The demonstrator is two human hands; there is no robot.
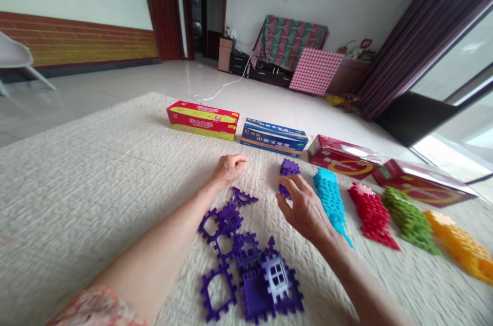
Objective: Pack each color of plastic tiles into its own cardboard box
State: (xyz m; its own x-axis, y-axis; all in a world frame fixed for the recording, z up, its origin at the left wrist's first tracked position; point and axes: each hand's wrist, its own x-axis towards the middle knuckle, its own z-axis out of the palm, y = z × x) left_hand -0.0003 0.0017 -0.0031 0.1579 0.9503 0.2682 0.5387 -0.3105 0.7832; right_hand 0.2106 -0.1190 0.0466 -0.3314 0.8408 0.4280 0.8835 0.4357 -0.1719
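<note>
My left hand (231, 169) is closed above the mat, its fingers curled inward; what they hold, if anything, is hidden. Below it lies a purple triangular frame piece (244, 196). My right hand (304, 207) has thumb and fingers apart, just in front of a stack of purple interlocking building pieces (289, 167) that it partly covers; whether they touch cannot be seen. Between my forearms spreads a loose heap of purple toothed pieces (256, 295), some solid and some open frames, with a pale lilac window piece (277, 277) on top.
Right of my hand lie rows of blue pieces (330, 200), red pieces (372, 213), green pieces (410, 221) and yellow pieces (460, 244). Behind stand a red-and-yellow box (203, 121), a blue box (273, 138) and two dark red boxes (342, 157) along the mat (115, 172).
</note>
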